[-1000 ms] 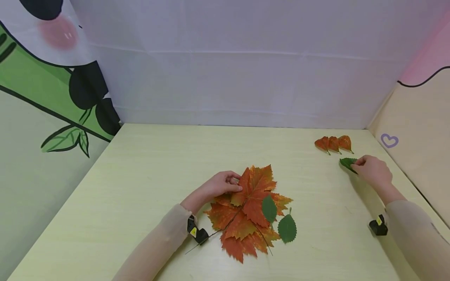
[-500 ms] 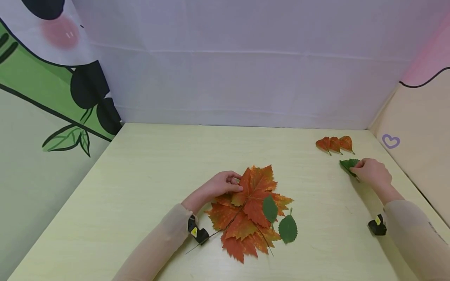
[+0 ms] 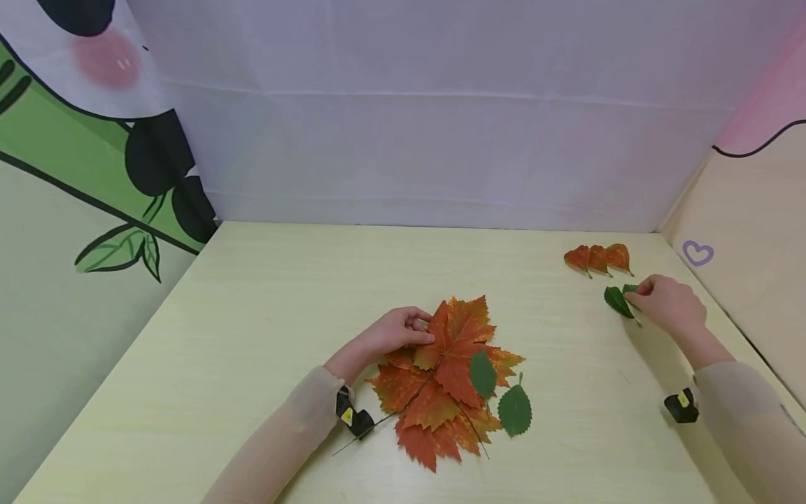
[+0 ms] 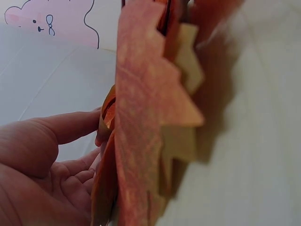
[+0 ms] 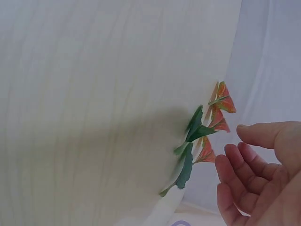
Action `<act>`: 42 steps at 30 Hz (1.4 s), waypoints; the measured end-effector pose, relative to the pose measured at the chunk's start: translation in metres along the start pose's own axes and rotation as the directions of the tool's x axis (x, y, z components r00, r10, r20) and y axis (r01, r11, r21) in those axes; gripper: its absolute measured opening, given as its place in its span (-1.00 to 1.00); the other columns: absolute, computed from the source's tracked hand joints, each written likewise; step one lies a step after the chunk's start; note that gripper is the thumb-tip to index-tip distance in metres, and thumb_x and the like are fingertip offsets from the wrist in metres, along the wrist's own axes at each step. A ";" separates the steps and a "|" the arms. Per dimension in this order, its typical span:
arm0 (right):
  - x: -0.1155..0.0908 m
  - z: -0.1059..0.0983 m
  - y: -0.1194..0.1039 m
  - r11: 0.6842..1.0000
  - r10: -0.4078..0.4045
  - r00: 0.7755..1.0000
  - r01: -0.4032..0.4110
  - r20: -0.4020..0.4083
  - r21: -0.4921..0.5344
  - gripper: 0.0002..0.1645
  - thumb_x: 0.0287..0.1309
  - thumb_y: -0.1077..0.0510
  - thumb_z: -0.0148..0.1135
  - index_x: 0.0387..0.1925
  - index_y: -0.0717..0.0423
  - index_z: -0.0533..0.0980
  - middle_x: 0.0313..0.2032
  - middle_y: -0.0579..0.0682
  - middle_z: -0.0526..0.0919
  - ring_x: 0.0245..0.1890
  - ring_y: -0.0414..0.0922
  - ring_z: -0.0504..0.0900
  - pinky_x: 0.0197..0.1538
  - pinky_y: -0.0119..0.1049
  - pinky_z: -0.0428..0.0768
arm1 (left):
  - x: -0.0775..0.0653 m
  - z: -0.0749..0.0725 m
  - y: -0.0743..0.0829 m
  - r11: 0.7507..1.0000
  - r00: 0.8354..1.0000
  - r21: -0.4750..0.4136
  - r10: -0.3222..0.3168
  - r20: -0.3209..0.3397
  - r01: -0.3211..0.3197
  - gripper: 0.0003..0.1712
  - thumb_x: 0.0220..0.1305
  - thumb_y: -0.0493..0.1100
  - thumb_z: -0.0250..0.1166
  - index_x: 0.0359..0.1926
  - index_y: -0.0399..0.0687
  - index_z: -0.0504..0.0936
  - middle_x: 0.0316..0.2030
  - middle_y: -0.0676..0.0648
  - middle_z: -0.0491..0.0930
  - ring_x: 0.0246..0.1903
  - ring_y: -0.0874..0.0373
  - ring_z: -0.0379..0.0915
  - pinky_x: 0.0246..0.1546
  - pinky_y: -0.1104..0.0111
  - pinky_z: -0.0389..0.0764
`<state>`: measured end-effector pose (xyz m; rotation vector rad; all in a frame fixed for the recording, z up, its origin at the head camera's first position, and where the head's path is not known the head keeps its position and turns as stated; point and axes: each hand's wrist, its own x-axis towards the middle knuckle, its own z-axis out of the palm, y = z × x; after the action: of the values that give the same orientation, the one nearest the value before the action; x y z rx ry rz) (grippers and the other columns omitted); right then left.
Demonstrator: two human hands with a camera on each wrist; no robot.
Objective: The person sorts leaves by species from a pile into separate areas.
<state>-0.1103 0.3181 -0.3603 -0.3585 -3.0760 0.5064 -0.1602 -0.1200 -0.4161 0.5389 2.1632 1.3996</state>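
The left hand (image 3: 399, 330) pinches jagged, fabric-like orange maple leaves (image 3: 434, 420), lower center, as the right hand (image 3: 670, 306), fingers loosely curled and gripping nothing, hangs beside two serrated green leaves (image 3: 618, 302) at right, below three russet leaves (image 3: 597, 259). Setting down green leaves seems the step in hand; continuing would call for lightly pinching the flat oval leaf (image 3: 515, 410) beside the maples.

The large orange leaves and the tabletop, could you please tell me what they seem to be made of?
Large orange leaves: probably matte printed fabric, judging by their mottled colour, thin sheets and crisp-cut edges. Tabletop: seemingly wood or wood-look laminate, smooth and pale, with faint grain lines.
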 end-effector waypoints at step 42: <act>-0.090 0.071 -0.172 0.850 -0.523 0.827 0.525 0.207 0.047 -0.67 -0.03 -0.17 0.29 -0.40 -0.03 0.49 -0.63 -0.28 0.43 -0.65 -0.33 0.36 -0.56 -0.42 0.34 | 0.000 0.001 0.000 1.000 1.000 0.009 -0.002 -0.007 0.002 -0.53 0.15 -0.17 0.27 0.08 -0.22 0.43 -0.38 -0.06 0.55 -0.47 0.19 0.43 -0.39 0.41 0.46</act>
<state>-0.0638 0.1173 -0.3703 0.5774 -3.1658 0.5228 -0.1600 -0.1193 -0.4160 0.5361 2.1756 1.3934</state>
